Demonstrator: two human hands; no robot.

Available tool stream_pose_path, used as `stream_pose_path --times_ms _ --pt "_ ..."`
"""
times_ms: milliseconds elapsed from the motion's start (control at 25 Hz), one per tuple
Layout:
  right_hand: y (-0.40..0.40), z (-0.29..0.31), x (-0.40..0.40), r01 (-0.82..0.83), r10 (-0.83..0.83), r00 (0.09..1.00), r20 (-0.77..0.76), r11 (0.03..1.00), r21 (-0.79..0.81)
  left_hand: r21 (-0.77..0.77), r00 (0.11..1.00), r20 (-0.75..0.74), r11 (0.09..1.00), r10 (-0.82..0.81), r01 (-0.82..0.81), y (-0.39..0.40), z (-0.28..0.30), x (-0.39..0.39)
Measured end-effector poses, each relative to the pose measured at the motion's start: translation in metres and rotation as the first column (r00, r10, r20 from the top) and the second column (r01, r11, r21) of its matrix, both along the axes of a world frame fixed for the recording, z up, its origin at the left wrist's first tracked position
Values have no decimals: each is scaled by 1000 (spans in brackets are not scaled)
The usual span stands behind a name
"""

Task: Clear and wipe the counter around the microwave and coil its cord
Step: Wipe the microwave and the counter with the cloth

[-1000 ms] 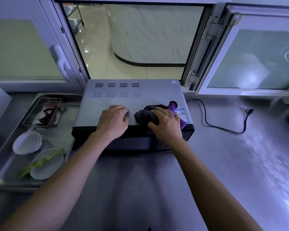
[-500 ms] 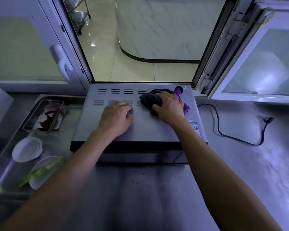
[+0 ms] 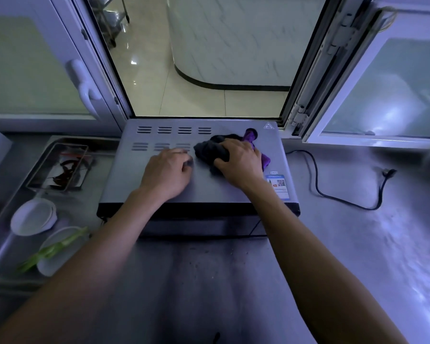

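Head view shows the right hand (image 3: 238, 162) curled round a dark cloth (image 3: 210, 151), pressing it on the microwave (image 3: 204, 192) top near the back right, where a second ago it was at the front edge. The left hand (image 3: 168, 172) rests there, fingers loosely bent, holding nothing. Top is being wiped; the cord (image 3: 315, 175) lies loose on the counter (image 3: 358, 244), uncoiled.
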State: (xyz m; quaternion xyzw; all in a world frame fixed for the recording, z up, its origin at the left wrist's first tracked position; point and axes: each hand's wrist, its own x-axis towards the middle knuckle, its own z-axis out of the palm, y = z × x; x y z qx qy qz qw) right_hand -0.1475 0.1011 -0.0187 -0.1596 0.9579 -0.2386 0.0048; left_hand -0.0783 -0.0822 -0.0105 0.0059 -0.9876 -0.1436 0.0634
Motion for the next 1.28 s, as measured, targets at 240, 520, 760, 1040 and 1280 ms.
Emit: stream_pose_path --times_ms 240,520,760,1040,1280 --pt "21 -4 75 -36 36 997 -68 999 -1 30 1000 2 999 13 -13 15 -4 49" --pt "43 -17 136 -67 52 985 -166 994 -87 103 999 -46 995 18 -13 21 -11 99" --pt "57 -15 165 -103 62 981 -183 969 -223 189 990 -131 979 -46 70 24 -6 121" --pt "62 6 173 -141 62 978 -197 897 -419 428 969 -129 869 -212 248 50 6 135" --pt "69 6 186 -175 95 979 -179 842 -510 449 970 -170 863 -173 232 59 -1 147"
